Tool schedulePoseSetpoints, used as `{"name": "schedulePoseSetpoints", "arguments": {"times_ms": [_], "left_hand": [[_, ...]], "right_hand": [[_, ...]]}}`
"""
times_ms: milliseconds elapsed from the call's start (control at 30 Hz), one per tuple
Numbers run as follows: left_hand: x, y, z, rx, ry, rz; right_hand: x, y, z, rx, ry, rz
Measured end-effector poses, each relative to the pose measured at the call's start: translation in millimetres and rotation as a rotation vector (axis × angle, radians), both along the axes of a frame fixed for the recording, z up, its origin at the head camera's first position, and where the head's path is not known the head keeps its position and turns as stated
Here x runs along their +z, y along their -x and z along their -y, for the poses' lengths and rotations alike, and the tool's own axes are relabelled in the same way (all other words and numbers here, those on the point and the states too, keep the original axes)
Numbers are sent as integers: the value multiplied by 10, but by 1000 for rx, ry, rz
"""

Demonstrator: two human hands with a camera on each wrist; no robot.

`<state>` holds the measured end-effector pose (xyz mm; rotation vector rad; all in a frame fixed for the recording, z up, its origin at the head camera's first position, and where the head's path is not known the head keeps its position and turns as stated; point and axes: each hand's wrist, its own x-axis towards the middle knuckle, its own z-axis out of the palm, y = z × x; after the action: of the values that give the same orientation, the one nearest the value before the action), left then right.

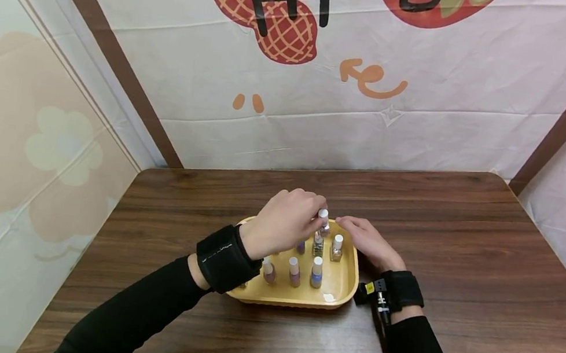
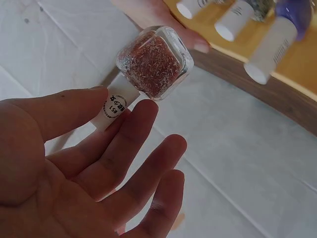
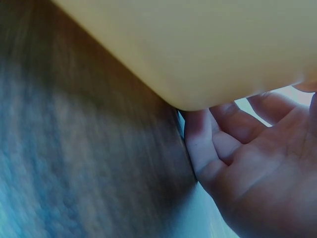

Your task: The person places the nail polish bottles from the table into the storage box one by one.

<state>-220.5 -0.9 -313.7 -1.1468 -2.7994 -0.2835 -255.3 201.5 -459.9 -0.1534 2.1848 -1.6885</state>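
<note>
My left hand (image 1: 289, 218) is above the far side of a yellow tray (image 1: 343, 279). It pinches a nail polish bottle (image 2: 154, 64) by its white cap, between thumb and fingers. In the left wrist view the bottle is square, clear glass, with reddish glitter inside. My right hand (image 1: 372, 244) holds the tray's far right corner, its fingers (image 3: 198, 139) curled against the outer wall in the right wrist view. Inside the tray stand several more polish bottles, among them a blue one (image 1: 316, 275), a mauve one (image 1: 294, 274) and a clear one (image 1: 337, 249). My left forearm hides part of the tray.
The tray rests on a brown wood-grain table (image 1: 462, 261). Behind the table hangs a white printed cloth (image 1: 320, 128), and a pale flowered cloth (image 1: 27, 170) hangs on the left.
</note>
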Motion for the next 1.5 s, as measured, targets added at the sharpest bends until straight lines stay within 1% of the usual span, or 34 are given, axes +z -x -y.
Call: {"name": "schedulePoseSetpoints", "arguments": {"times_ms": [200,400,700,933,1067,1233,1367,1500], "left_hand": [[-43,-73,-73,-41,22,-16],[-107,-113,-140,-78,34,-31],[-186,-157,-188,-83,77,-30],[-236,-180,-218,-89,120,-2],[-284,-186,-254,-81,149,15],[-354,-179,-275,-98,152,6],[-400,-180,-281,-107,149,22],[-444,-189,-294,-102,175,29]], "right_hand": [[-24,25,-1,7,20,-19],[-31,34,-8,22,60,-35],[-29,32,-18,31,77,-31],[-28,36,-30,23,82,-11],[-20,30,-24,11,74,-4],[-16,30,-17,11,89,6],[-17,35,-27,12,87,-7],[-26,38,-41,14,65,-20]]}}
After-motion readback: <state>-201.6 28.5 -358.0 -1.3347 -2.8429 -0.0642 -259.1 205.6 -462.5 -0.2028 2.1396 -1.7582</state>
